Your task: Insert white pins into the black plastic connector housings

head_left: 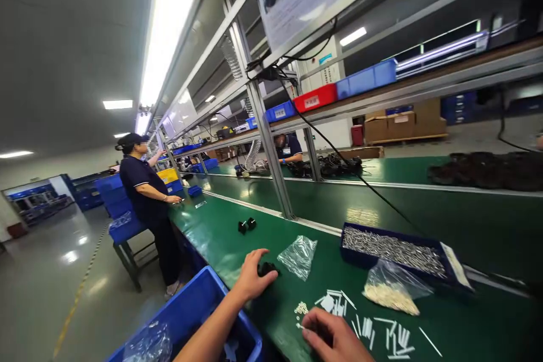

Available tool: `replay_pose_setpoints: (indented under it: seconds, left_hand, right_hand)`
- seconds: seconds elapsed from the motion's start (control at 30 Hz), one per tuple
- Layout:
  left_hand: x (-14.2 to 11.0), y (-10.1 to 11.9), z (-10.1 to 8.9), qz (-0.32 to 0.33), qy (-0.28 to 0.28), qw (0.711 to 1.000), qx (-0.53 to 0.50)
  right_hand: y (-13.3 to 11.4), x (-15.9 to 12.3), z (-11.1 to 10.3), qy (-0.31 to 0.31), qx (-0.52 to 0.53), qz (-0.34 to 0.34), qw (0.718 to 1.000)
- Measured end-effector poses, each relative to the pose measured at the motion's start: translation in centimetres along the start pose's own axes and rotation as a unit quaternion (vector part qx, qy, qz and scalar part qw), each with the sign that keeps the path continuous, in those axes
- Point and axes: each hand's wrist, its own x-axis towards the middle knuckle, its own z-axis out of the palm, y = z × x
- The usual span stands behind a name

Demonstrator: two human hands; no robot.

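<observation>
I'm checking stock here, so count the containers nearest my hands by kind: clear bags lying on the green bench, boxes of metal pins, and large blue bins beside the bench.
Clear bags, one flat bag and one bag of cream pieces: 2
Box of metal pins: 1
Large blue bin: 1
Total: 4

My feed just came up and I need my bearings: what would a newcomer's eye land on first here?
Probably the bright light strip running overhead at upper left. Next, the long green bench, with a dark bin of shiny metal pins at its right and the red bin on the shelf above.
</observation>
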Motion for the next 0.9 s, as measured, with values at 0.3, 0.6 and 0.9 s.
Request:
replay_pose_setpoints:
  seconds: [0.3,0.6,0.9]
  left_hand:
    - [1.7,1.8,1.8,-0.004,-0.081,0.978,0.193]
    - [-0.8,5.2,0.9,0.089,0.025,0.988,0.127]
    - [-9.5,6.5,4.6,-0.166,-0.030,0.791,-0.589]
  right_hand:
    - [-0.9,-0.6,-0.4,0.016,0.002,-0.019,1.000]
    - [-1.3,-0.5,-0.7,0.014,0.016,-0.012,1.000]
    - [-1.2,-0.7,-0.6,0.049,0.056,-0.011,0.997]
